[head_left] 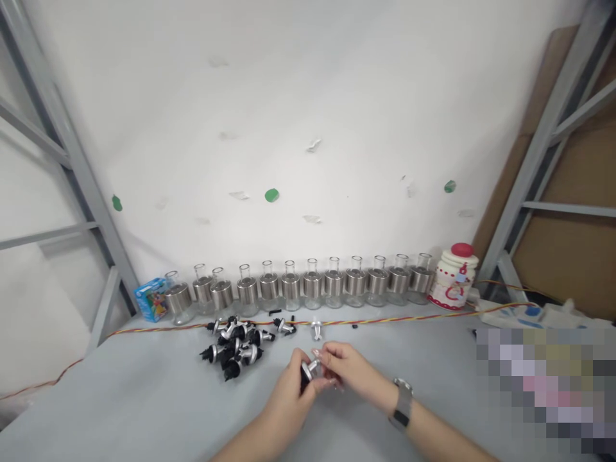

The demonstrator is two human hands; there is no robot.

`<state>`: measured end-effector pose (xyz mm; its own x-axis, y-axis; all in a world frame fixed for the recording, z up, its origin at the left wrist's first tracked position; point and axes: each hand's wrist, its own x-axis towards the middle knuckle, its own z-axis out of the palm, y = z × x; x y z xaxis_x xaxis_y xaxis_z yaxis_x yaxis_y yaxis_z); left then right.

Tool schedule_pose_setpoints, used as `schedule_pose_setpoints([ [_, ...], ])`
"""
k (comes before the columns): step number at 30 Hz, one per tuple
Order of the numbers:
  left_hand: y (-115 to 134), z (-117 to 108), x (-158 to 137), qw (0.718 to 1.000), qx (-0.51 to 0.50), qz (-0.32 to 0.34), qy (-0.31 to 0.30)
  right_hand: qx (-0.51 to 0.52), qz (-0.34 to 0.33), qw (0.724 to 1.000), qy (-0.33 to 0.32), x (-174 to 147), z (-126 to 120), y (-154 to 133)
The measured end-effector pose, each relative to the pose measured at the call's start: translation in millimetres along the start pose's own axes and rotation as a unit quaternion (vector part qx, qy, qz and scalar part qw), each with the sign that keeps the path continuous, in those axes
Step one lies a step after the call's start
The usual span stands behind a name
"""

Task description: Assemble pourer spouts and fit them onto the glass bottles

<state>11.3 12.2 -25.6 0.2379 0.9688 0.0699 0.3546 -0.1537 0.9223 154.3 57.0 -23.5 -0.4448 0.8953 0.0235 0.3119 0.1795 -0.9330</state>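
Observation:
Near the front middle of the table, my left hand (pixel 294 385) is wrapped round a black and silver bottle pourer (pixel 312 368). My right hand (pixel 342 364), with a watch on its wrist, meets it from the right and pinches at the silver end of the same pourer. Whether a small part sits between those right fingertips is hidden. To the left lies a heap of similar pourers (pixel 234 345), black and silver, with one loose pourer (pixel 285 326) beside it. A small clear plastic piece (pixel 316 329) lies just beyond my hands.
Several glass bottles (pixel 290 282) with metal sleeves stand in a row along the wall. A blue box (pixel 153 299) is at the left end, a white and red jar (pixel 453 277) at the right. A twisted cord (pixel 385 319) crosses the table, and a power strip (pixel 517 314) lies right.

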Motion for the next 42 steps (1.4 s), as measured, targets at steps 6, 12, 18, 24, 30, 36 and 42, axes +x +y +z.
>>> schedule_pose_setpoints([
  [6,12,2,-4,0.999,0.035,-0.009,-0.005,-0.149,-0.084,0.981,0.090,39,-22,-14],
  [12,10,-1,-1,0.995,0.043,-0.038,0.085,-0.344,-0.175,0.922,0.044,79,-7,-19],
  [18,4,3,0,0.997,0.015,-0.044,0.059,-0.451,-0.196,0.869,-0.053,111,-6,-11],
  [24,-4,1,5,0.995,0.031,-0.052,0.077,-0.517,-0.158,0.839,-0.058,122,-5,0],
  [30,-5,-3,10,0.993,-0.042,-0.055,0.095,-0.562,-0.181,0.806,0.044,100,-14,-19],
  [36,0,-18,20,0.950,-0.247,-0.140,0.130,-0.595,-0.204,0.771,0.099,30,-20,-22],
  [42,4,-25,22,0.952,-0.230,-0.120,0.164,-0.611,-0.239,0.744,0.125,-7,-5,6],
])
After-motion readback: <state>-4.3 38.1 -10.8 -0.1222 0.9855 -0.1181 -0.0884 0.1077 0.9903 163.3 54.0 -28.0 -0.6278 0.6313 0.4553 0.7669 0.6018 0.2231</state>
